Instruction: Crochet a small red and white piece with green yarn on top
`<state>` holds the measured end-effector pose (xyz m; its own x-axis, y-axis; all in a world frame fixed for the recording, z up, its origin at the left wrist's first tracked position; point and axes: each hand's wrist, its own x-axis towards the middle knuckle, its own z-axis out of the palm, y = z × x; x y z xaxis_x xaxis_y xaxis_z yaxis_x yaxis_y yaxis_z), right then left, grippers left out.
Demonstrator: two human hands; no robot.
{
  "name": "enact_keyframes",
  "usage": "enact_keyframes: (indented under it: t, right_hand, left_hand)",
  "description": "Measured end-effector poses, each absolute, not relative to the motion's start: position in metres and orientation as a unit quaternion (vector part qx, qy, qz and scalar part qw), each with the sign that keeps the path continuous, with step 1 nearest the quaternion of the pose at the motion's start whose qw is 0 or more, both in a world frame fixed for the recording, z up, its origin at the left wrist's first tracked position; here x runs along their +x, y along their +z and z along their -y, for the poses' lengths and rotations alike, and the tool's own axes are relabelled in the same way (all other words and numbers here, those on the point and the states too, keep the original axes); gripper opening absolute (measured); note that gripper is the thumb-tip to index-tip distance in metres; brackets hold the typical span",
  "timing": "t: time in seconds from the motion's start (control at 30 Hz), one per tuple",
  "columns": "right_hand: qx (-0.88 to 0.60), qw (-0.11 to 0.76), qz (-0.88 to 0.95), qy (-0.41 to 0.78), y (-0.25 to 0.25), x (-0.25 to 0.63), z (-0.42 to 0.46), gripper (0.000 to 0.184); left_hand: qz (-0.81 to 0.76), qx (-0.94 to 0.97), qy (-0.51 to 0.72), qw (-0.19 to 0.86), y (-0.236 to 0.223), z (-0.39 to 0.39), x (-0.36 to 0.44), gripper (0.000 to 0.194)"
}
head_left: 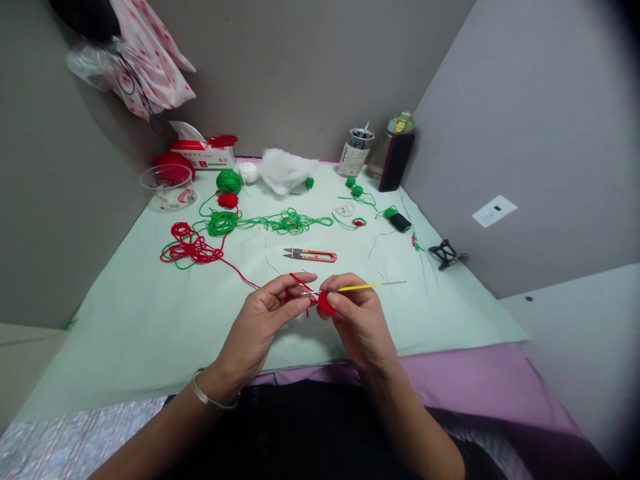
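In front of me, my right hand [357,313] is closed on a crochet hook with a yellow handle [360,288], and its thumb presses on a small red crochet piece [327,304]. The hook's silver tip points left, at the edge of the piece. My left hand [273,310] pinches red yarn beside it, with a strand looped over the index finger. From there the yarn [240,273] runs back to a loose red tangle [193,247] on the left. Orange-handled thread snips [310,255] lie just beyond my hands.
Green yarn [290,221] lies tangled across the table, near green [229,181] and red balls [228,200]. White stuffing [285,171], a tissue box [215,157] and a clear tub [170,190] stand behind. At back right are a pen can [355,155], a bottle [383,153] and a phone [397,162].
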<state>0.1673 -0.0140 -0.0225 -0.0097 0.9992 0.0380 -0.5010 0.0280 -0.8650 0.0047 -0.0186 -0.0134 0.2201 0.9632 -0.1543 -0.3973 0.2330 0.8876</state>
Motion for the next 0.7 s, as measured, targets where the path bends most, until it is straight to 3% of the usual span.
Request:
enact_keyframes:
  t: [0.23, 0.53, 0.7]
  right_hand:
    - [-0.353, 0.660, 0.419, 0.513, -0.026, 0.156, 0.020, 0.009]
    - [-0.421, 0.701, 0.526, 0.234, -0.033, 0.143, 0.026, 0.015]
    - [-0.402, 0.694, 0.549, 0.234, -0.035, 0.143, 0.029, 0.016]
  left_hand:
    - [-0.375, 0.337, 0.541, 0.673, -0.015, 0.022, 0.014, 0.046]
    - [-0.362, 0.361, 0.530, 0.676, -0.016, 0.029, 0.020, 0.045]
    - [-0.364, 0.317, 0.542, 0.687, -0.014, 0.029, 0.024, 0.047]
